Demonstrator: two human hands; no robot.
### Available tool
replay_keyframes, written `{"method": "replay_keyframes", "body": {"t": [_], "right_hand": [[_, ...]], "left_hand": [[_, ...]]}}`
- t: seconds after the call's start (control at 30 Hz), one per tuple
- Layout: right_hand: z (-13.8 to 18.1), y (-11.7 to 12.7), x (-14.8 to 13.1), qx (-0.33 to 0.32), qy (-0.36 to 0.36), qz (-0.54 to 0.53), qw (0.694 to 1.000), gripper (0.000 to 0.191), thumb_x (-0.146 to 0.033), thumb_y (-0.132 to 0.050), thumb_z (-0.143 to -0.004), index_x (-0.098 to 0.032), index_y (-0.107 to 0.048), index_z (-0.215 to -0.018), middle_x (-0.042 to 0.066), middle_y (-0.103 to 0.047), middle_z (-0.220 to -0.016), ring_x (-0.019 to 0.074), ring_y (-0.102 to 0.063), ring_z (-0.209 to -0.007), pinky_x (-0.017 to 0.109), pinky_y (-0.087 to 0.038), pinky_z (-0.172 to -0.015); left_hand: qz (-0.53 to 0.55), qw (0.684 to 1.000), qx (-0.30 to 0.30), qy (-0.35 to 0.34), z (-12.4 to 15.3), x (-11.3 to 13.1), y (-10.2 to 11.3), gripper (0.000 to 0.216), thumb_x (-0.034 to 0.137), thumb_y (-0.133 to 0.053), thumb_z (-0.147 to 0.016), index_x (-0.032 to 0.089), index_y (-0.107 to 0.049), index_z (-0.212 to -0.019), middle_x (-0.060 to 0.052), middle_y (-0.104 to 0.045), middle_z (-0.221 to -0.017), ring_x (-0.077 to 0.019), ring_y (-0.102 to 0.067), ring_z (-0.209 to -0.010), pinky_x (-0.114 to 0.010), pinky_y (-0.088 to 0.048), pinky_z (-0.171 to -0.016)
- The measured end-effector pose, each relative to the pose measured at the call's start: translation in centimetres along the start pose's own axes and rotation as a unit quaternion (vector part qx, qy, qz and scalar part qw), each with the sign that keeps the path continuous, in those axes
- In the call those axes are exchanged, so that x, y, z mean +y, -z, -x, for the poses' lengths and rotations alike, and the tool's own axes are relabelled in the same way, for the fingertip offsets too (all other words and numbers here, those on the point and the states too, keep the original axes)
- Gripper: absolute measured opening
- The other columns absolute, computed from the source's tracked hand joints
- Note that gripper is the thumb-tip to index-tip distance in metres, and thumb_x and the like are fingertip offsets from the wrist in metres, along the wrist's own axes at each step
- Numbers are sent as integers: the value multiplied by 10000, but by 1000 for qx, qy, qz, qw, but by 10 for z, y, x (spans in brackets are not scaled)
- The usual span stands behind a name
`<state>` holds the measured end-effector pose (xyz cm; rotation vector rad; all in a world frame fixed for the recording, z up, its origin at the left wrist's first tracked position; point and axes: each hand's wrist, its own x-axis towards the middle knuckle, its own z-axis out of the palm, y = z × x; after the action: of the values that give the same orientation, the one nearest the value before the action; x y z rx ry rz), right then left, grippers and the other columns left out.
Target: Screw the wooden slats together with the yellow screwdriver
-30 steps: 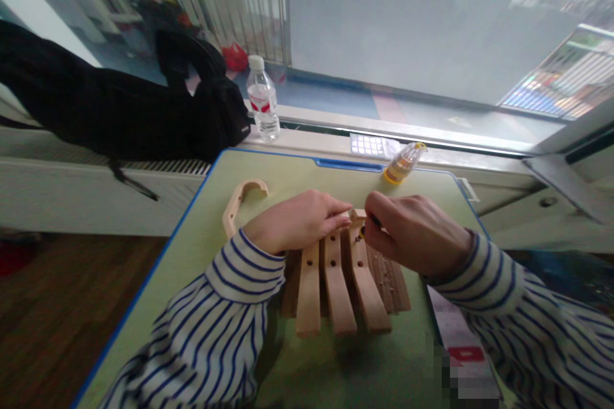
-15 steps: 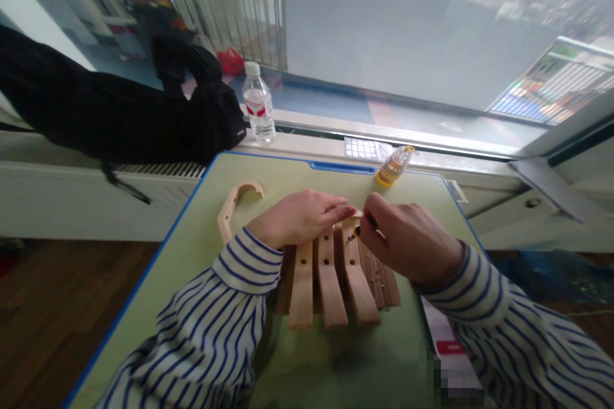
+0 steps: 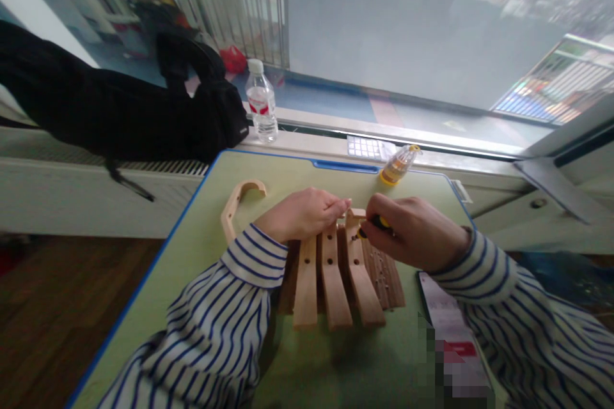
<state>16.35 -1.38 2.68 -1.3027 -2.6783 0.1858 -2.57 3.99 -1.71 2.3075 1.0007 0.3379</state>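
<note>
Three pale wooden hook-shaped pieces with drilled holes lie side by side on a brown grooved wooden board (image 3: 391, 278). My left hand (image 3: 307, 212) is curled over the far ends of the left and middle wooden pieces (image 3: 336, 297), its fingertips close to the bent end of the right wooden piece (image 3: 367, 303). My right hand (image 3: 410, 230) is closed around a black and yellow screwdriver (image 3: 382, 222). The screwdriver's tip points down-left to the upper hole of the right piece, where a small screw seems to sit. A fourth wooden hook (image 3: 230, 211) lies apart on the left.
All this rests on a green table (image 3: 192, 294) with a blue edge. A clear bottle with yellow ends (image 3: 396, 166) stands at the back. A phone (image 3: 446, 313) lies by my right forearm. On the sill are a water bottle (image 3: 262, 105) and a black bag (image 3: 158, 115).
My left fingers, stretched out before, have curled in at the far ends of the wooden pieces. My right hand has turned slightly, showing more of the screwdriver handle. The view has shifted a little.
</note>
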Motion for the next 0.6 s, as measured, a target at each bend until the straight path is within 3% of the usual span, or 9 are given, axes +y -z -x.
{"method": "replay_keyframes", "body": {"t": [0.3, 0.6], "right_hand": [[-1, -14, -7, 63, -87, 17, 994, 162, -347, -359, -830, -208, -386, -750, -50, -419, -490, 77, -378, -414, 235, -222, -450], [-2, -19, -18, 106, -190, 51, 975, 145, -329, -350, -822, -211, -412, -764, -29, -455, -507, 107, -425, -444, 244, -222, -466]], "left_hand": [[-9, 1000, 6, -5, -2, -2, -1, 542, 473, -196, -884, 146, -534, -613, 2, -453, -550, -98, -400, -512, -206, -239, -488], [-20, 1000, 7, -5, -1, 0, -2, 527, 438, -237, -892, 135, -610, -675, -14, -554, -592, -106, -468, -539, -209, -300, -518]]}}
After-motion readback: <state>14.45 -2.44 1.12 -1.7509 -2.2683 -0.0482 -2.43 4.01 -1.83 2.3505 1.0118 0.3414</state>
